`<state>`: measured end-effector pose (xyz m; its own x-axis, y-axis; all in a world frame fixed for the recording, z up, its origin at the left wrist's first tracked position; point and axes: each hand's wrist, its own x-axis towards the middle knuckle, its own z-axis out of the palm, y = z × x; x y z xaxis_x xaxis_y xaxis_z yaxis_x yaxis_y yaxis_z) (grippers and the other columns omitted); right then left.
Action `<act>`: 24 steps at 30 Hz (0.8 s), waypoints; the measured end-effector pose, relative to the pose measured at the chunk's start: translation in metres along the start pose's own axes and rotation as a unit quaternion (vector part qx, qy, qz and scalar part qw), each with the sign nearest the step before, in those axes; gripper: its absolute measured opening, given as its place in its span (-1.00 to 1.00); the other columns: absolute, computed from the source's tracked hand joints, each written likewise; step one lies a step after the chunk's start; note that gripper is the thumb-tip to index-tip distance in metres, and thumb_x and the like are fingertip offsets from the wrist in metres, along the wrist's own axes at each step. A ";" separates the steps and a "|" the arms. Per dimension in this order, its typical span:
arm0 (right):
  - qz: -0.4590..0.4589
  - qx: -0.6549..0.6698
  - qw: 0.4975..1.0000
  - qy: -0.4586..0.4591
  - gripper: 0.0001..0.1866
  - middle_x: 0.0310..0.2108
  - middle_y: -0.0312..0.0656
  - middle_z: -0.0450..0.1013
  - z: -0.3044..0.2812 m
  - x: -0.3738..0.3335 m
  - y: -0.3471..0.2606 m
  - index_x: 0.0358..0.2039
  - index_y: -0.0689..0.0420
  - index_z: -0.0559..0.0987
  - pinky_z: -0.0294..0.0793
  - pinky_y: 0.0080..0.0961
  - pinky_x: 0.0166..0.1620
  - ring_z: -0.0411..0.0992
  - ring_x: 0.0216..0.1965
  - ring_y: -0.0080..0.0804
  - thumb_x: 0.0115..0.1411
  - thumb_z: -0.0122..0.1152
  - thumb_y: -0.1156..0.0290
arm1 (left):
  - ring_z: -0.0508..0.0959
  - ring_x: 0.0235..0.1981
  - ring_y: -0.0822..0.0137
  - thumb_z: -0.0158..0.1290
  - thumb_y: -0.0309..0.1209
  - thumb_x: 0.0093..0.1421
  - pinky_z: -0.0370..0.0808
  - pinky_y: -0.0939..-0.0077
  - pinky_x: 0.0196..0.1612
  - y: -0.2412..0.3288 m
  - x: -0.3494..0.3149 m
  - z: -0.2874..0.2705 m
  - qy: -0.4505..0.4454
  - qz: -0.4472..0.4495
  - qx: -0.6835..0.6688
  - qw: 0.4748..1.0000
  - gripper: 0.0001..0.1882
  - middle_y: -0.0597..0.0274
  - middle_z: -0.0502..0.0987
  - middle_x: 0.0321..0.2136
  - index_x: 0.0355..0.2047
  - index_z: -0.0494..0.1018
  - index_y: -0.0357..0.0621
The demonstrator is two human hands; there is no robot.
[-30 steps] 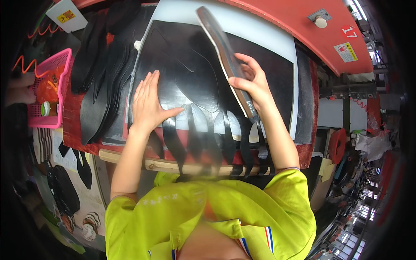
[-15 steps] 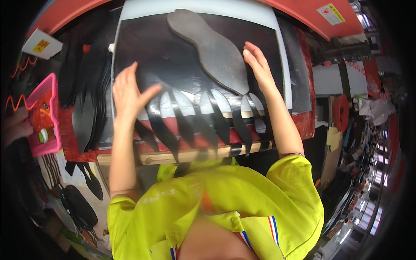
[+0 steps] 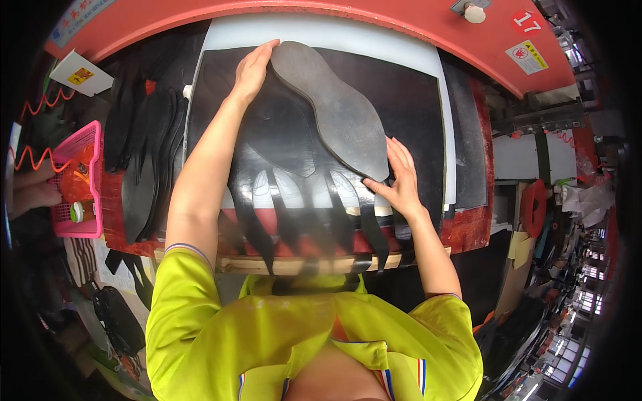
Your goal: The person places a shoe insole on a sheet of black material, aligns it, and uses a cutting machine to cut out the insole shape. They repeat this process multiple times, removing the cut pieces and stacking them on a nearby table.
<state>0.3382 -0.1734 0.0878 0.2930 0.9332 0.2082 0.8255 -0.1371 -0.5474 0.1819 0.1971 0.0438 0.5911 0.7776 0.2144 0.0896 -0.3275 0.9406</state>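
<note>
Sole-shaped plate: from my seat I see the grey plate lying flat on the black sheet, slanted, its narrow end up by the left hand and its broad end low by the right.
Left hand: I have the left hand open, fingers together and stretched out, the fingertips at the upper left edge of the plate.
Right hand: the right hand is open too, thumb by the plate's lower edge and fingers along its right side, cupping the broad end without a clenched grip.
Black sheet: the sheet lies on a white board, and I make out a curved outline in it left of the plate.
Near edge: dark tapering strips run from the sheet toward the yellow-green shirt, across a wooden bar; some are too blurred for me to follow.
Tabletop: red tabletop shows at both sides, with black sole-shaped pieces piled at left.
Far side: a red beam spans the top of my view.
Left rim: a pink basket holds a green-lidded jar; another person's arm shows near it.
</note>
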 end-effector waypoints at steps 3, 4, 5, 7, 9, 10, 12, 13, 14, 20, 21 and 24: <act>-0.003 -0.003 1.000 -0.007 -0.08 0.27 0.01 0.26 -0.002 0.001 0.001 0.26 0.18 0.33 0.12 -0.11 0.33 0.11 0.34 0.05 -0.11 0.49 0.18 | 0.41 0.18 0.26 -0.25 -0.08 0.42 0.22 0.44 0.26 0.004 -0.005 -0.002 0.033 -0.027 0.033 0.999 -0.50 0.14 0.54 0.06 0.10 0.50 -0.11; -0.003 -0.005 1.000 -0.012 -0.09 0.27 0.01 0.25 -0.003 0.001 0.001 0.27 0.19 0.32 0.12 -0.12 0.33 0.11 0.34 0.05 -0.10 0.48 0.19 | 0.44 0.16 0.25 -0.25 -0.07 0.42 0.25 0.43 0.24 0.006 -0.006 -0.001 0.052 -0.019 0.051 0.997 -0.50 0.15 0.56 0.03 0.07 0.52 -0.10; -0.004 -0.001 1.000 -0.009 -0.09 0.27 0.01 0.25 -0.003 0.002 0.001 0.27 0.19 0.32 0.13 -0.13 0.32 0.11 0.34 0.05 -0.10 0.47 0.18 | 0.54 0.05 0.12 -0.25 -0.01 0.37 0.38 0.34 0.13 0.008 -0.007 0.000 0.081 -0.001 0.091 0.993 -0.51 0.12 0.62 -0.10 0.01 0.57 0.08; -0.001 0.004 1.000 -0.010 -0.10 0.27 0.01 0.25 -0.003 0.003 0.000 0.27 0.19 0.32 0.13 -0.14 0.32 0.11 0.34 0.05 -0.08 0.46 0.18 | 0.54 0.03 0.06 -0.26 -0.01 0.37 0.40 0.27 0.10 0.012 -0.007 0.004 0.084 -0.008 0.163 0.983 -0.52 0.08 0.62 -0.12 0.00 0.57 0.09; -0.003 0.004 1.000 -0.007 -0.11 0.26 0.01 0.26 -0.003 0.004 -0.001 0.26 0.20 0.33 0.10 -0.15 0.33 0.12 0.34 0.03 -0.08 0.46 0.20 | 0.55 -0.02 -0.03 -0.25 -0.03 0.38 0.43 0.17 0.05 0.016 -0.007 0.007 0.082 0.022 0.230 0.969 -0.55 0.01 0.62 -0.21 -0.02 0.55 0.10; -0.002 0.008 1.000 0.004 -0.12 0.26 0.01 0.26 -0.003 0.004 -0.002 0.26 0.21 0.33 0.09 -0.15 0.34 0.12 0.34 0.02 -0.08 0.46 0.21 | 0.53 0.01 -0.05 -0.24 -0.04 0.39 0.41 0.16 0.09 0.019 -0.006 0.006 0.054 0.041 0.258 0.964 -0.55 -0.04 0.60 -0.15 0.07 0.46 0.05; 0.005 0.010 1.000 0.001 -0.10 0.26 0.00 0.26 -0.004 0.006 0.000 0.26 0.21 0.33 0.09 -0.16 0.34 0.12 0.33 0.03 -0.09 0.47 0.18 | 0.45 0.11 -0.06 -0.21 -0.05 0.39 0.36 0.18 0.16 0.027 -0.006 0.004 0.045 0.062 0.279 0.957 -0.51 -0.11 0.49 0.02 0.15 0.36 -0.05; 0.000 0.011 1.000 0.005 -0.09 0.26 0.00 0.26 -0.005 0.008 0.002 0.26 0.21 0.33 0.09 -0.16 0.34 0.12 0.33 0.03 -0.10 0.48 0.18 | 0.40 0.16 -0.06 -0.18 -0.06 0.38 0.33 0.19 0.19 0.033 -0.007 0.002 0.048 0.086 0.265 0.959 -0.49 -0.12 0.44 0.09 0.18 0.32 -0.11; -0.004 0.008 1.000 -0.001 -0.08 0.26 -0.01 0.27 -0.005 0.010 0.005 0.26 0.21 0.33 0.09 -0.16 0.34 0.12 0.33 0.03 -0.11 0.48 0.17 | 0.35 0.21 -0.05 -0.16 -0.07 0.38 0.30 0.21 0.23 0.039 -0.008 -0.002 0.046 0.092 0.256 0.961 -0.47 -0.13 0.38 0.15 0.20 0.29 -0.16; -0.016 0.087 0.995 -0.047 0.19 0.32 0.06 0.13 -0.010 0.049 0.039 0.34 0.25 0.15 -0.03 -0.20 0.38 0.00 0.39 -0.01 -0.25 0.60 0.13 | 0.46 0.09 -0.01 0.02 -0.44 0.28 0.35 0.24 0.17 0.081 -0.068 -0.022 -0.009 0.229 0.222 0.948 -0.71 -0.07 0.47 0.02 -0.02 0.46 -0.28; -0.019 0.092 0.995 -0.041 0.14 0.32 0.04 0.15 -0.009 0.060 0.044 0.34 0.24 0.16 0.00 -0.20 0.37 0.02 0.38 -0.04 -0.21 0.59 0.16 | 0.49 0.02 0.00 0.07 -0.48 0.21 0.37 0.23 0.13 0.086 -0.086 -0.021 -0.011 0.225 0.221 0.949 -0.74 -0.04 0.51 -0.06 -0.09 0.49 -0.27; 0.046 0.254 0.966 0.007 -0.05 0.29 -0.04 0.20 -0.016 0.099 0.057 0.31 0.22 0.23 0.14 -0.25 0.32 0.12 0.34 -0.16 -0.06 0.52 0.30 | 0.45 -0.35 0.07 0.12 -0.55 0.05 0.34 0.16 -0.23 0.099 -0.139 0.002 -0.057 0.279 0.232 0.930 -0.90 0.10 0.49 -0.38 -0.38 0.48 -0.19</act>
<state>0.4215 -0.0941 0.0899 0.3625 0.9200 0.1489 0.4541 -0.0348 -0.8903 0.1106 0.0559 0.1067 0.7279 0.3644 0.5809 0.0649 -0.8799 0.4707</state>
